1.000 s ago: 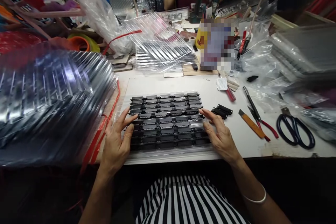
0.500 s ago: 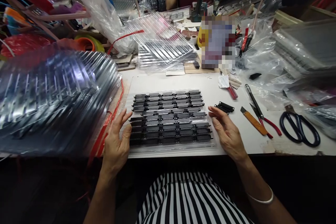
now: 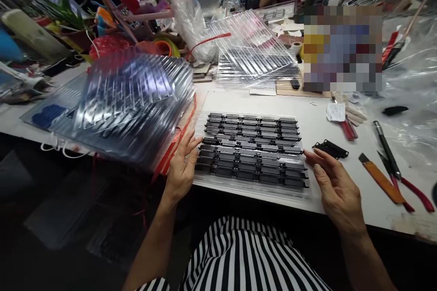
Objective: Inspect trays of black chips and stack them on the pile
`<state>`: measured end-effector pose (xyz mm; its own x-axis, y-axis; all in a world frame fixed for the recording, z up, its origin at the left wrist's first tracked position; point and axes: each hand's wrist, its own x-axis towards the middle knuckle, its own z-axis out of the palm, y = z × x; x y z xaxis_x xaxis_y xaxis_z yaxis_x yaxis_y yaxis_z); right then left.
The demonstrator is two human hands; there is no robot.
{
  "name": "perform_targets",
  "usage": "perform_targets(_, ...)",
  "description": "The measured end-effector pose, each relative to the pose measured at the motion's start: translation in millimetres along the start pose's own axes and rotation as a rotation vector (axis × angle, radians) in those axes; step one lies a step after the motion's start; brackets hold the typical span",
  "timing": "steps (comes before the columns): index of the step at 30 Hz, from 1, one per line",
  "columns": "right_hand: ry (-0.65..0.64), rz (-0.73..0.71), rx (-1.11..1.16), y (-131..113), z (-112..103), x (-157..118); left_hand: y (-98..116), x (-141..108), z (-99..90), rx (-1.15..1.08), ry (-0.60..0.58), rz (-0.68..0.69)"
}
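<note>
Moved: our right hand (image 3: 336,184) slid off the tray (image 3: 252,185), mid-frame.
Tray: clear, rows of black connectors (image 3: 252,150).
Grip: both hands open, empty; left hand (image 3: 182,168) touches tray edge.

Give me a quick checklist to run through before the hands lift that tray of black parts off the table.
1. Left hand at the tray's left edge: ok, fingers touch it.
2. Right hand at the right edge: ok, fingertips beside the tray corner, though a firm grip cannot be told.
3. Black connector strips seated in rows in the clear tray: ok, rows lie even.
4. Loose black strips outside the tray: not ok, they lie on the white table by the right fingertips.
5. Stack of clear trays on the left: cannot tell, blurred, and it looks close to the left hand.
</note>
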<state>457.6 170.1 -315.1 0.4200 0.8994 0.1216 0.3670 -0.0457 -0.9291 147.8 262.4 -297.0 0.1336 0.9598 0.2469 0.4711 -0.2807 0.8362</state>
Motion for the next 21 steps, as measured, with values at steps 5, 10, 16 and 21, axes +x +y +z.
perform_targets(5, -0.002, -0.008, 0.016, -1.1, 0.5, -0.4, 1.2, -0.7, -0.2, -0.006, -0.001, 0.005)
perform_targets(10, 0.002, -0.018, 0.022, -1.2, 0.4, -0.2, 1.1, -0.8, -0.5, 0.019, 0.001, 0.006)
perform_targets(16, 0.012, -0.005, 0.014, -2.4, 0.8, 0.4, -1.6, -1.1, 1.1, 0.012, 0.003, 0.000)
perform_targets(21, 0.069, 0.011, -0.004, -3.1, -3.1, -7.6, -1.8, -5.7, -2.8, 0.021, 0.071, 0.017)
